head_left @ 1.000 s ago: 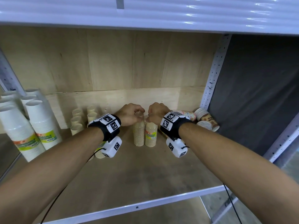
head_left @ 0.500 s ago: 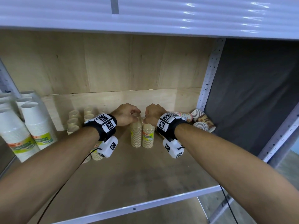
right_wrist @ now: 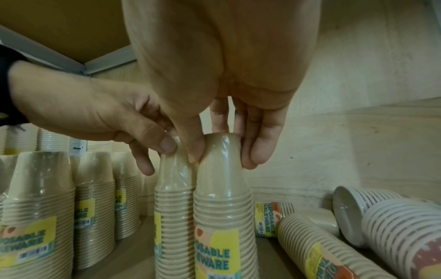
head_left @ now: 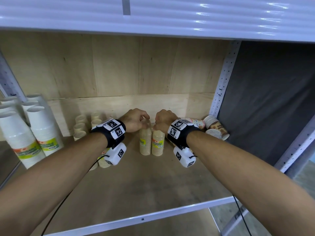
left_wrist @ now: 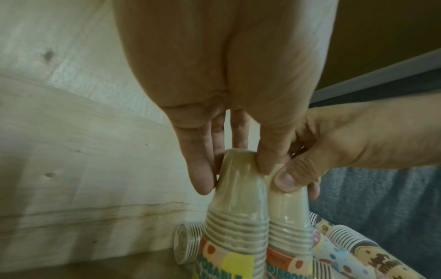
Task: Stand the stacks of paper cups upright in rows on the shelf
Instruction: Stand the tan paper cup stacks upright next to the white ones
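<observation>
Two wrapped stacks of beige paper cups stand upright side by side in the middle of the wooden shelf (head_left: 136,184). My left hand (head_left: 136,120) grips the top of the left stack (head_left: 145,142), thumb and fingers curled round its topmost cup. My right hand (head_left: 163,120) grips the top of the right stack (head_left: 158,143) the same way. In the left wrist view my left hand (left_wrist: 236,169) pinches the left stack (left_wrist: 236,217). In the right wrist view my right hand (right_wrist: 224,151) pinches the right stack (right_wrist: 222,207), which touches the left stack (right_wrist: 174,207).
Tall white cup stacks (head_left: 18,133) stand at the far left. Small beige stacks (head_left: 80,126) stand in rows at the back left. Patterned stacks (head_left: 216,126) and a beige stack (right_wrist: 322,245) lie on their sides at the right, by the perforated post (head_left: 223,77).
Both hands stay on the tops of the two upright stacks. Only the head view has shifted slightly.
</observation>
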`<state>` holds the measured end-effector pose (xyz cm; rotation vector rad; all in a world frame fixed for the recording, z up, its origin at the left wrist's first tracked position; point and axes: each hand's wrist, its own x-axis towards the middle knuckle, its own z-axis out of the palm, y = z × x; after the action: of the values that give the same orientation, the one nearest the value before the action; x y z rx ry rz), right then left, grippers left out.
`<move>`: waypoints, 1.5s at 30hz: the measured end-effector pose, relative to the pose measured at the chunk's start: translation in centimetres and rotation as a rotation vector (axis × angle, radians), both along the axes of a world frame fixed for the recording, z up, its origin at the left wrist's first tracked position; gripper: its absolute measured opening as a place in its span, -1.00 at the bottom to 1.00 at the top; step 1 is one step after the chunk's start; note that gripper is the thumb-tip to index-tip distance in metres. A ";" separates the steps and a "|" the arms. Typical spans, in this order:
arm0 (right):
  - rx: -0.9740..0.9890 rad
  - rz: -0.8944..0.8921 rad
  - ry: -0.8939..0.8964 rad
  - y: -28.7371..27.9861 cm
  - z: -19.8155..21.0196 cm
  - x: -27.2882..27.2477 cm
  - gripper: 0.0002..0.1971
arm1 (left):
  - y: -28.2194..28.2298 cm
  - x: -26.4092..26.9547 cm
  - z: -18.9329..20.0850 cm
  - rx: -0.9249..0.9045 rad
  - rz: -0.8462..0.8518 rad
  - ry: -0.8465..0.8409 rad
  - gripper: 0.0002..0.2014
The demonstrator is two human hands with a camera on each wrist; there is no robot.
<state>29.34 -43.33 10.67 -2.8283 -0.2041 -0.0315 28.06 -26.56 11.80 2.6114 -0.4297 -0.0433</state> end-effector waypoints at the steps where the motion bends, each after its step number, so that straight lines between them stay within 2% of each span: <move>1: 0.002 0.001 -0.002 0.0 0.0 -0.1 -0.57 | -0.1 0.0 0.0 -0.001 0.000 0.008 -0.56; 4: -0.008 0.001 -0.002 0.1 0.2 -0.2 -0.56 | 0.0 -0.1 0.0 0.011 -0.015 0.030 -0.50; 10: 0.014 0.003 0.006 -0.1 0.3 -0.4 -0.61 | -0.3 -0.1 0.1 0.043 -0.003 0.019 -0.61; 15: 0.022 0.004 0.012 -0.1 0.5 -0.6 -0.60 | -0.2 0.0 0.0 0.038 -0.014 0.044 -0.51; 19: 0.036 0.019 0.015 -0.1 0.6 -0.7 -0.62 | -0.4 0.0 0.1 0.047 -0.022 0.022 -0.62; 25: -0.015 0.039 0.008 0.0 0.7 -1.1 -0.58 | -0.7 -0.3 0.7 0.052 -0.004 0.034 -0.68; 29: -0.051 0.049 -0.002 0.4 1.0 -1.4 -0.62 | -0.5 -1.2 1.6 0.076 0.034 0.091 -0.72; 32: -0.079 0.060 0.055 1.3 2.3 -1.7 -0.69 | 0.4 -2.1 2.4 0.099 0.061 0.168 -0.76; 36: -0.151 0.173 0.099 3.7 3.5 -2.3 -0.74 | 1.9 -3.9 3.8 0.220 0.074 0.284 -0.73; 40: -0.166 0.310 0.287 6.5 4.8 -3.6 -0.73 | 3.8 -5.9 5.1 0.373 0.103 0.374 -0.74; 45: -0.109 0.414 0.400 10.6 5.2 -5.5 -0.67 | 7.1 -8.2 6.0 0.405 0.177 0.422 -0.76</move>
<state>23.88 -32.69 15.88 -2.7633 -0.7049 0.6429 19.91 -19.41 17.85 2.9112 -0.0381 -0.6708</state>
